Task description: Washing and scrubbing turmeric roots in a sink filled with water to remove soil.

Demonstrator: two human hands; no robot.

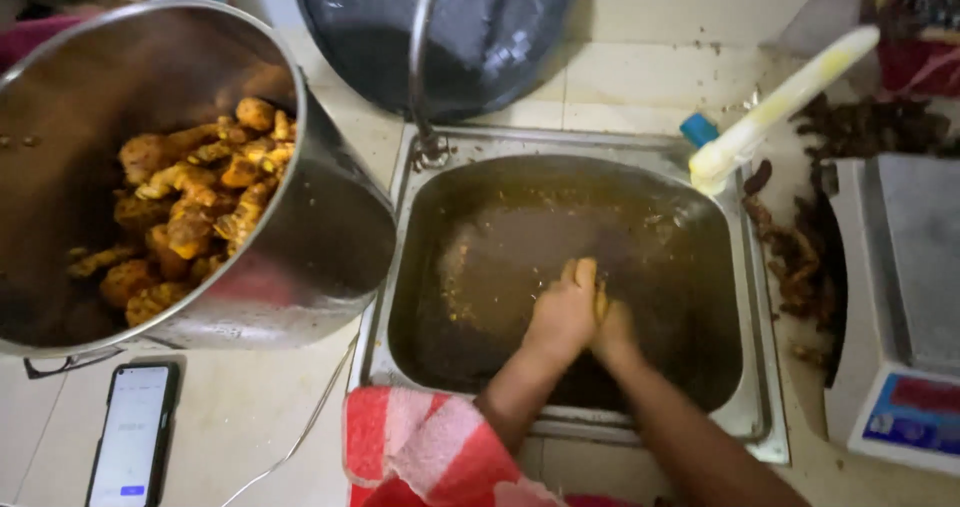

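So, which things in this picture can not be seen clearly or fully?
- Head view: fingertips of the left hand and right hand are under murky brown water in the sink; what they hold cannot be told.
- Sink bottom: hidden by that water.
- Steel pot of yellow roots: cut by the left edge.
- Phone screen: too small to read.
- Scale: cut by the right edge.

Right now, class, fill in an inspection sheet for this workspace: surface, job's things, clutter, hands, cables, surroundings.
Surface: pale counter, soiled at right.
Job's things: steel sink of murky brown water; steel pot holding yellow-orange root pieces.
Clutter: phone, dark root scraps, brush, red-and-white cloth.
Hands: left hand and right hand pressed together in the water; contents hidden.
Cables: thin wire beside the phone.
Surroundings: dark pan, scale.
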